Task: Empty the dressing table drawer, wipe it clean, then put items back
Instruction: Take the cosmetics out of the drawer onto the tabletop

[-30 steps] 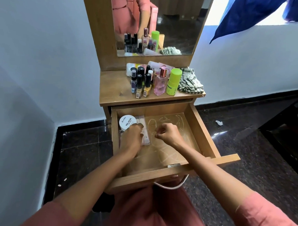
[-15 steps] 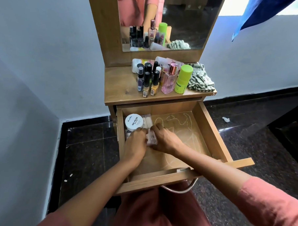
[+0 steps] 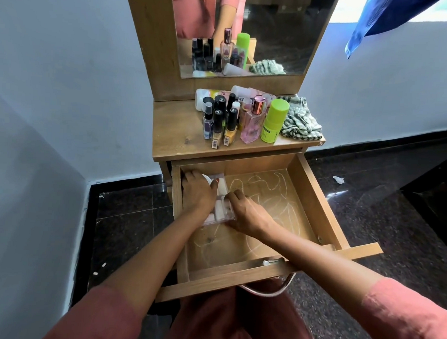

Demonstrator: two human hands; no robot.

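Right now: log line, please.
phase: emptying | open wooden drawer | right hand pinches clear plastic box | left hand on box, grip unclear

Matt wood-grain drawer (image 3: 316,199) — clear glossy plastic case (image 3: 220,208), polished dark stone floor (image 3: 374,201)

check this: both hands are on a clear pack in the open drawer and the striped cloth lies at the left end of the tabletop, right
The head view shows the striped cloth at the right end of the tabletop, not the left; the rest holds.
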